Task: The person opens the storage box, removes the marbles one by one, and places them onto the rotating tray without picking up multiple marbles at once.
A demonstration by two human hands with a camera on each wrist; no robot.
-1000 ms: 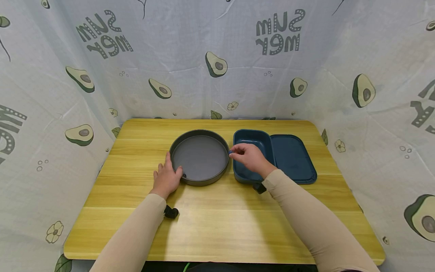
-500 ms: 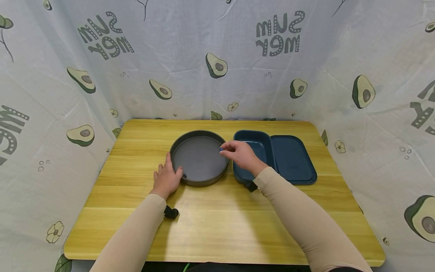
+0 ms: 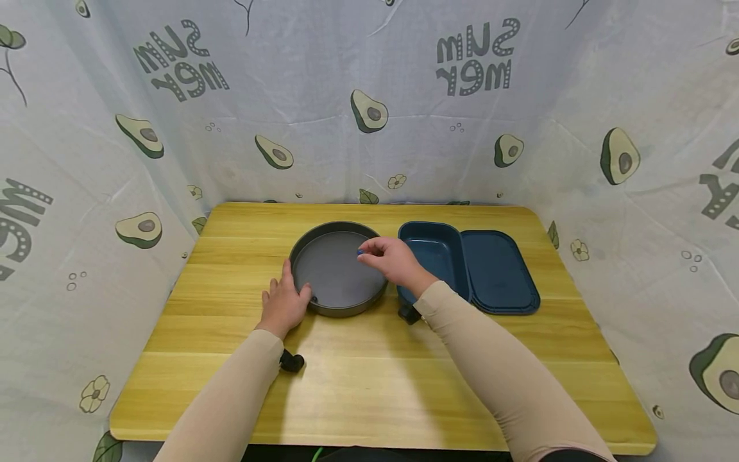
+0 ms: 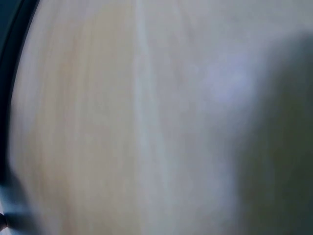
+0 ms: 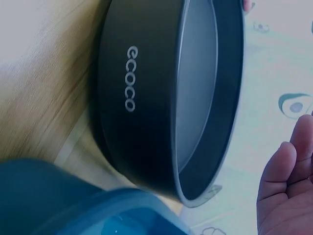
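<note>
**Small Blue Item Held Over the Round Pan**

The right hand (image 3: pixel 392 262) pinched a small blue item (image 3: pixel 360 253) between its fingertips, the remaining fingers curled loosely around it. The item was too small to identify. It sat at the leftmost tips of the fingers, above the right half of the round dark pan (image 3: pixel 339 267) and inside the line of the pan's rim. Whether the item touched the pan floor could not be determined.

The left hand (image 3: pixel 284 301) lay flat on the wooden table (image 3: pixel 369 378) with its fingers straight and slightly spread. Its thumb and nearest fingertips touched the pan's outer wall on the left front side. The left wrist view was blurred and showed only pale wood grain.

In the right wrist view the pan (image 5: pixel 166 98) appeared on edge, with the lettering "ecoco" on its outer wall, and part of the right palm (image 5: pixel 286 191) showed at the lower right corner.

Just beside the pan on its right stood an open blue box (image 3: pixel 435 253), its rim close to the pan's rim. The box's flat blue lid (image 3: pixel 499 273) lay touching its right side. A cloth backdrop (image 3: pixel 369 96) printed with avocados enclosed the table on three sides. Both forearms wore beige sleeves (image 3: pixel 502 378).
</note>
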